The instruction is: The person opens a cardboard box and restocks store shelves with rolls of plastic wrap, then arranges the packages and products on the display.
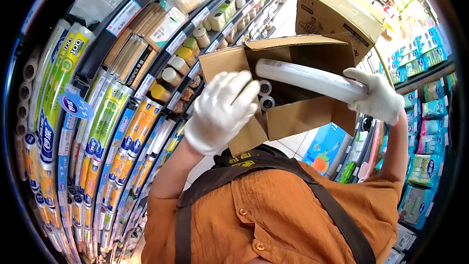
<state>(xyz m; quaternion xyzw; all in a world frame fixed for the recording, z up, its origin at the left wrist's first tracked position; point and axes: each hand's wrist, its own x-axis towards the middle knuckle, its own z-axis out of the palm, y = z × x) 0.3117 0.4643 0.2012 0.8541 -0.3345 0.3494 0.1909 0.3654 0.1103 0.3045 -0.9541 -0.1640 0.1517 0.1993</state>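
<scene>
My right hand (377, 96), in a white glove, grips one end of a long white roll (312, 79) in clear wrapping, perhaps plastic wrap or bags. The roll is held slantwise over an open cardboard box (305, 117). Beside the box's left flap is my left hand (222, 112), also gloved, its fingers stretched out with nothing seen in them. The roll's free end is a little to the right of those fingertips. Inside the box, the round ends of two more rolls (266, 95) show near the left wall.
Shelves on the left hold green and orange packaged rolls (105, 120), toothpick packs (129, 61) and small jars (171, 77). A larger closed carton (337, 12) stands behind the open box. Blue packets (422, 178) hang on the right-hand rack.
</scene>
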